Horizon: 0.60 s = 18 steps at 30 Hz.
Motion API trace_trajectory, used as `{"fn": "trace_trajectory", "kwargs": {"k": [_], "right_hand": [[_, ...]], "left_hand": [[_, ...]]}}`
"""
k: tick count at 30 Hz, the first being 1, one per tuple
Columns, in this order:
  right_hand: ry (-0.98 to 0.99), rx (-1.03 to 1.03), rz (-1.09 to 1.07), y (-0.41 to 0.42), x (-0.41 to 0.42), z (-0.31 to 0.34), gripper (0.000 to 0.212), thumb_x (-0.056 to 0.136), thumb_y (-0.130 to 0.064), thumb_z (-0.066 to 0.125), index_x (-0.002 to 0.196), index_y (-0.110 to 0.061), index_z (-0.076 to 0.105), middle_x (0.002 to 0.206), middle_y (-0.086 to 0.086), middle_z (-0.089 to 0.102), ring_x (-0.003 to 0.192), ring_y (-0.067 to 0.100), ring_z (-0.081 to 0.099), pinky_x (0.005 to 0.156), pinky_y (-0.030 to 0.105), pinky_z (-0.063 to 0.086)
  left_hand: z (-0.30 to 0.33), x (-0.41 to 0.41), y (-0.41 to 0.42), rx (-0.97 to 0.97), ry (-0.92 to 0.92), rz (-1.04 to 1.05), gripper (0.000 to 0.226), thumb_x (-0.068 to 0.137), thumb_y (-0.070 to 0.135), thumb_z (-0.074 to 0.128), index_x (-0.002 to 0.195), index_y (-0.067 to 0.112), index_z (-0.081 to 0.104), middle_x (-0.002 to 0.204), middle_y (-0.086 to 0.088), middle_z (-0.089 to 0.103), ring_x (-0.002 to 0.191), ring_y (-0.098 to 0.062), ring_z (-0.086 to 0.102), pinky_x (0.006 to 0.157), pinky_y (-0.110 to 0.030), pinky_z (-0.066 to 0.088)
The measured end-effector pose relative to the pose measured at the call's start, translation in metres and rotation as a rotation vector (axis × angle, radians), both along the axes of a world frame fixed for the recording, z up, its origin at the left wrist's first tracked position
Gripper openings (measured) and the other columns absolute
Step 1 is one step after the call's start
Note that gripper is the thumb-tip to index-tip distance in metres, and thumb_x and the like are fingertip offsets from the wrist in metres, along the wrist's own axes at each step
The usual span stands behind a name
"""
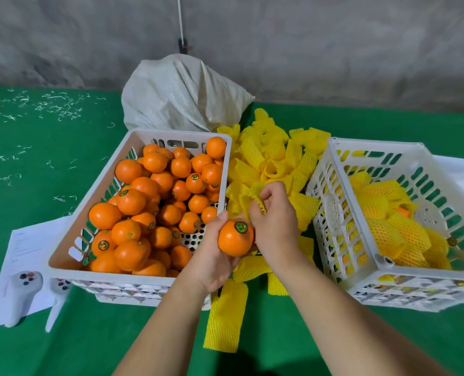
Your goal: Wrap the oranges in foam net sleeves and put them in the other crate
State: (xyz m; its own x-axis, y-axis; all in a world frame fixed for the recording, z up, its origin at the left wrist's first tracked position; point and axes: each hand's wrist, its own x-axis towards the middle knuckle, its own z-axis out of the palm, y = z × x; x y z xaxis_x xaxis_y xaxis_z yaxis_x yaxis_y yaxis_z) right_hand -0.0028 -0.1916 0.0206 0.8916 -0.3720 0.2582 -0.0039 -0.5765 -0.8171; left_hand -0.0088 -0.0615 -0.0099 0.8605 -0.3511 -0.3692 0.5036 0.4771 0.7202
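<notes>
At the lower left of the frame lies a white paper (22, 256) on the green table (35, 158). Next to it stands a white crate (70, 213) full of bare oranges (149, 202). In the centre, the left hand (212, 256) grips one orange (235, 238) with a sticker on top. The right hand (275, 221), just beside it, pinches a yellow foam net sleeve (254, 198) above the loose sleeves pile (269, 158). At the right, the second crate (334, 221) contains wrapped oranges (393, 229).

left hand (212, 256) gripping orange (235, 238), right hand (273, 221) pinching sleeve (254, 198) (yellow)
</notes>
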Motion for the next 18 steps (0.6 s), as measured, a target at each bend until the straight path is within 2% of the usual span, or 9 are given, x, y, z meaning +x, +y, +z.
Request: {"fn": "trace_trajectory", "kwargs": {"k": [3,5,6,8,10,13,16,18], "right_hand": [[0.055,0.022,0.085,-0.004,0.001,0.002,0.015,0.097,-0.021,0.069,0.103,-0.027,0.057,0.097,-0.01,0.059,0.09,0.008,0.055,0.066,0.021,0.041],[0.046,0.056,0.139,-0.008,-0.003,0.001,0.014,0.096,-0.02,0.071,0.104,-0.028,0.063,0.105,-0.01,0.056,0.093,0.001,0.053,0.073,0.016,0.042],[0.017,0.071,0.153,-0.009,-0.007,0.001,0.015,0.095,-0.019,0.071,0.104,-0.028,0.065,0.107,-0.013,0.054,0.095,-0.001,0.054,0.076,0.013,0.043],[-0.054,0.098,0.167,-0.011,-0.016,0.001,0.017,0.094,-0.017,0.072,0.104,-0.029,0.067,0.108,-0.02,0.054,0.1,-0.003,0.055,0.079,0.009,0.044],[-0.103,0.147,0.194,-0.01,-0.027,-0.001,0.017,0.095,-0.017,0.071,0.103,-0.032,0.067,0.108,-0.02,0.061,0.104,0.0,0.059,0.083,0.012,0.047],[-0.115,0.17,0.203,0.004,-0.044,-0.011,0.018,0.096,-0.022,0.068,0.106,-0.036,0.063,0.109,-0.019,0.067,0.106,0.003,0.063,0.087,0.025,0.054],[-0.142,0.207,0.128,0.017,-0.06,-0.022,0.018,0.1,-0.021,0.062,0.109,-0.037,0.059,0.104,-0.01,0.067,0.096,0.013,0.065,0.077,0.04,0.058],[-0.153,0.265,0.062,0.009,-0.058,-0.018,0.021,0.103,-0.02,0.059,0.11,-0.04,0.058,0.101,-0.008,0.067,0.09,0.015,0.065,0.071,0.04,0.056]], "left_hand": [[0.0,-0.001,-0.005,0.066,-0.035,0.012,0.08,0.088,0.067,0.064,0.142,0.008,0.056,0.126,-0.015,0.074,0.117,-0.029,0.071,0.112,-0.047,0.049],[0.003,0.002,-0.008,0.04,-0.071,0.074,0.081,0.09,0.063,0.06,0.15,0.01,0.05,0.135,-0.015,0.07,0.127,-0.029,0.067,0.107,-0.045,0.053],[0.004,0.003,-0.009,0.022,-0.088,0.119,0.079,0.088,0.061,0.058,0.15,0.012,0.051,0.135,-0.012,0.071,0.126,-0.026,0.068,0.102,-0.042,0.057],[0.003,0.005,-0.01,-0.012,-0.112,0.199,0.066,0.092,0.059,0.057,0.145,0.019,0.056,0.134,-0.008,0.073,0.123,-0.021,0.07,0.098,-0.04,0.054],[0.0,0.005,-0.01,-0.021,-0.136,0.234,0.055,0.102,0.056,0.052,0.144,0.021,0.057,0.138,-0.008,0.07,0.128,-0.023,0.067,0.106,-0.043,0.05],[0.001,0.002,-0.01,0.027,-0.145,0.29,0.064,0.103,0.063,0.05,0.152,0.022,0.044,0.144,-0.013,0.064,0.133,-0.029,0.063,0.114,-0.05,0.047],[0.001,-0.007,-0.012,0.289,-0.298,0.264,0.055,0.09,0.076,0.051,0.139,0.051,0.041,0.144,0.001,0.054,0.139,-0.024,0.053,0.113,-0.042,0.045],[-0.002,-0.014,-0.011,0.371,-0.455,0.099,0.063,0.084,0.062,0.063,0.14,0.061,0.034,0.149,0.003,0.045,0.139,-0.019,0.05,0.111,-0.037,0.047]]}}
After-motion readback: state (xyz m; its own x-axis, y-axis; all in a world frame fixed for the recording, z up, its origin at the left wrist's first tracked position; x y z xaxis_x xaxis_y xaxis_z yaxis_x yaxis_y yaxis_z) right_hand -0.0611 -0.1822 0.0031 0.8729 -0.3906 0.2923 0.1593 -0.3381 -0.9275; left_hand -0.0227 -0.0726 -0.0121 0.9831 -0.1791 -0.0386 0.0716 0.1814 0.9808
